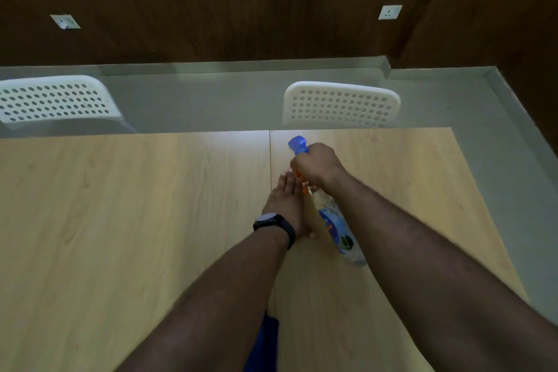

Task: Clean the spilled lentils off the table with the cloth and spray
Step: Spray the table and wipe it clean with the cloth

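Right hand (317, 164) grips spray bottle (335, 222) (tilted)

A light wood bench (136, 205), made of two panels joined at a seam, fills the foreground, with a bright sheen of light near its far edge. Behind it stand two white perforated chairs (341, 106) on a grey floor (196, 100). Dark wood-panelled walls (226, 0) carry two white sockets (390, 12).
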Action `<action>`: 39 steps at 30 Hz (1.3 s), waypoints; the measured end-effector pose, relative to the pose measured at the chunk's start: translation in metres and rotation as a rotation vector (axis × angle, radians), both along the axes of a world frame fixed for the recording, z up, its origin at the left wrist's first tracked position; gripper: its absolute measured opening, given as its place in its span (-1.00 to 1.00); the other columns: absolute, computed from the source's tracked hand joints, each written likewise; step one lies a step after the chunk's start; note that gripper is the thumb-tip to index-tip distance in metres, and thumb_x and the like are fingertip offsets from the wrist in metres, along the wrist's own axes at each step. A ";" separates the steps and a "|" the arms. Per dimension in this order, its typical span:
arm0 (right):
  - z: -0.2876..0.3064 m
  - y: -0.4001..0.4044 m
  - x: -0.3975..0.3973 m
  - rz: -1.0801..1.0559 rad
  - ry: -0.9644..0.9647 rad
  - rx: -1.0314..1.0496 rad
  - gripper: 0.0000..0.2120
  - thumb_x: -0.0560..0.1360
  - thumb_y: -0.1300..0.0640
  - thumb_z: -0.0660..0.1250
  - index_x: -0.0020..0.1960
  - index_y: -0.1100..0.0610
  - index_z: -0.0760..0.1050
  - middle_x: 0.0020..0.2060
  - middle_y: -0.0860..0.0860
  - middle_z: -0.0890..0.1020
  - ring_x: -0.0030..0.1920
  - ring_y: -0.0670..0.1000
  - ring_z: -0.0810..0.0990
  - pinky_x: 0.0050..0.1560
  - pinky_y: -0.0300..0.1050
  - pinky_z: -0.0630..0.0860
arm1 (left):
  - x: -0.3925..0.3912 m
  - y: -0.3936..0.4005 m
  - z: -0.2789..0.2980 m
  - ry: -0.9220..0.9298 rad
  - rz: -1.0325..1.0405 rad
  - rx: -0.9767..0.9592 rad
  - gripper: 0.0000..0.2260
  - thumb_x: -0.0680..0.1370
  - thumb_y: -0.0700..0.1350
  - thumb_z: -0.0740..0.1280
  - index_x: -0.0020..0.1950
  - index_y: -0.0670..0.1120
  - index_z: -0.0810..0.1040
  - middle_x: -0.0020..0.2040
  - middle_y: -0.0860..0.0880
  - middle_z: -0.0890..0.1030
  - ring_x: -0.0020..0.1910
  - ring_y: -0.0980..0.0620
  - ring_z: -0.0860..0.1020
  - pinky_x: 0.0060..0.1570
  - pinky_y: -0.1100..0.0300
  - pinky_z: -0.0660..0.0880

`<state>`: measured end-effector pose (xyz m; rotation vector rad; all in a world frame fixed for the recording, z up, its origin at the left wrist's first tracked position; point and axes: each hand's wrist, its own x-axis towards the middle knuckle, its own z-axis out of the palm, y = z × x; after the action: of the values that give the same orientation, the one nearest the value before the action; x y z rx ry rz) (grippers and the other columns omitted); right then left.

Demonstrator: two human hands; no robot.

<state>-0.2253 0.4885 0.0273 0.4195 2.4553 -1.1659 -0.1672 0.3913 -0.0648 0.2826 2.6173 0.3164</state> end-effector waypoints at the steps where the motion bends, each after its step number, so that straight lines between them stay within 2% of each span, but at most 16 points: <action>1: 0.000 -0.003 -0.006 0.007 -0.007 0.009 -0.87 0.46 0.17 0.34 -0.09 0.24 0.56 -0.21 0.15 0.64 -0.28 0.09 0.59 -0.28 -0.10 0.50 | -0.001 0.001 0.001 -0.015 -0.004 -0.015 0.31 0.31 0.30 0.61 0.69 -0.05 -0.26 0.69 -0.10 -0.26 0.66 -0.16 -0.27 0.61 -0.07 -0.17; 7: -0.008 -0.012 -0.030 0.020 -0.035 0.049 -0.84 0.48 0.14 0.33 -0.03 0.23 0.54 -0.18 0.13 0.62 -0.22 0.08 0.59 -0.25 -0.11 0.44 | -0.013 0.009 0.008 -0.092 0.009 -0.027 0.32 0.32 0.22 0.64 0.69 -0.06 -0.29 0.66 -0.12 -0.37 0.62 -0.15 -0.40 0.56 -0.08 -0.32; 10: -0.008 -0.012 -0.037 0.027 -0.044 0.054 -0.90 0.46 0.17 0.34 -0.07 0.19 0.49 -0.20 0.10 0.57 -0.22 0.06 0.57 -0.22 -0.09 0.46 | -0.014 0.009 0.011 -0.106 0.021 -0.011 0.33 0.32 0.18 0.65 0.68 -0.05 -0.31 0.66 -0.12 -0.38 0.62 -0.14 -0.40 0.56 -0.07 -0.32; 13: -0.004 -0.012 -0.041 0.027 -0.043 0.060 -0.86 0.42 0.17 0.36 -0.05 0.20 0.51 -0.17 0.12 0.60 -0.18 0.08 0.60 -0.21 -0.08 0.49 | -0.016 0.011 0.017 -0.115 0.031 -0.023 0.33 0.32 0.14 0.67 0.68 -0.05 -0.31 0.66 -0.11 -0.39 0.62 -0.14 -0.39 0.56 -0.06 -0.32; 17: 0.000 -0.003 -0.039 0.013 -0.019 0.065 -0.88 0.42 0.18 0.35 -0.07 0.19 0.51 -0.19 0.10 0.60 -0.21 0.06 0.60 -0.28 -0.10 0.47 | -0.016 0.020 0.021 -0.141 0.072 -0.071 0.35 0.31 0.05 0.69 0.67 -0.08 -0.33 0.65 -0.13 -0.41 0.63 -0.15 -0.38 0.59 -0.08 -0.27; 19: 0.002 0.011 -0.038 -0.013 -0.007 0.055 -0.87 0.38 0.19 0.34 -0.09 0.21 0.53 -0.20 0.12 0.65 -0.22 0.09 0.65 -0.26 -0.06 0.59 | -0.017 0.029 0.023 -0.146 0.106 -0.096 0.33 0.33 -0.03 0.69 0.67 -0.11 -0.34 0.64 -0.15 -0.42 0.63 -0.17 -0.37 0.60 -0.10 -0.22; 21: 0.004 0.028 -0.035 -0.054 -0.006 0.045 -0.83 0.35 0.21 0.32 -0.09 0.25 0.56 -0.23 0.17 0.69 -0.26 0.15 0.71 -0.18 0.07 0.72 | -0.015 0.038 0.027 -0.133 0.132 -0.123 0.26 0.38 -0.13 0.65 0.66 -0.15 -0.33 0.63 -0.18 -0.41 0.64 -0.21 -0.34 0.61 -0.13 -0.16; 24: 0.005 0.064 -0.026 -0.122 -0.004 0.045 -0.83 0.35 0.23 0.31 -0.10 0.28 0.55 -0.26 0.20 0.69 -0.33 0.17 0.72 -0.19 0.16 0.73 | -0.011 0.060 0.032 -0.084 0.126 -0.122 -0.01 0.53 -0.24 0.45 0.69 -0.13 -0.23 0.66 -0.22 -0.34 0.66 -0.24 -0.27 0.64 -0.17 -0.06; 26: 0.006 0.089 -0.022 -0.187 -0.008 0.020 -0.82 0.32 0.24 0.32 -0.10 0.28 0.55 -0.24 0.21 0.68 -0.33 0.20 0.72 -0.21 0.22 0.73 | -0.012 0.073 0.031 -0.072 0.085 -0.068 -0.04 0.53 -0.18 0.44 0.71 -0.05 -0.18 0.67 -0.18 -0.30 0.67 -0.20 -0.24 0.63 -0.15 -0.05; 28: 0.010 0.119 -0.018 -0.257 -0.011 -0.008 -0.78 0.29 0.25 0.33 -0.10 0.30 0.57 -0.24 0.24 0.68 -0.34 0.23 0.72 -0.24 0.26 0.72 | -0.012 0.096 0.030 -0.079 0.030 -0.004 0.00 0.51 -0.03 0.50 0.71 0.04 -0.15 0.69 -0.12 -0.28 0.67 -0.16 -0.25 0.63 -0.13 -0.05; 32: 0.015 0.180 -0.012 -0.334 0.011 0.042 -0.77 0.30 0.23 0.33 -0.09 0.32 0.57 -0.28 0.24 0.68 -0.40 0.22 0.71 -0.24 0.23 0.72 | 0.001 0.154 0.027 -0.069 -0.078 0.036 0.07 0.44 0.25 0.53 0.70 0.11 -0.13 0.69 -0.09 -0.28 0.66 -0.17 -0.29 0.62 -0.17 -0.09; 35: 0.017 0.220 -0.011 -0.385 0.031 0.042 -0.77 0.31 0.23 0.33 -0.08 0.33 0.58 -0.30 0.24 0.69 -0.44 0.21 0.70 -0.24 0.27 0.71 | 0.017 0.192 0.021 -0.067 -0.194 0.004 0.15 0.39 0.32 0.54 0.70 0.11 -0.17 0.68 -0.09 -0.33 0.64 -0.16 -0.35 0.61 -0.21 -0.18; 39: 0.020 0.263 0.000 -0.440 0.024 0.021 -0.79 0.29 0.27 0.34 -0.11 0.35 0.57 -0.34 0.26 0.67 -0.47 0.21 0.68 -0.25 0.32 0.70 | 0.033 0.224 0.017 -0.101 -0.166 -0.069 0.18 0.35 0.31 0.57 0.70 0.12 -0.17 0.65 -0.14 -0.40 0.63 -0.19 -0.37 0.57 -0.33 -0.25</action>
<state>-0.2249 0.7513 0.0475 0.9957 2.4677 -1.3126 -0.1339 0.6154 -0.0475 0.4460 2.4805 0.1787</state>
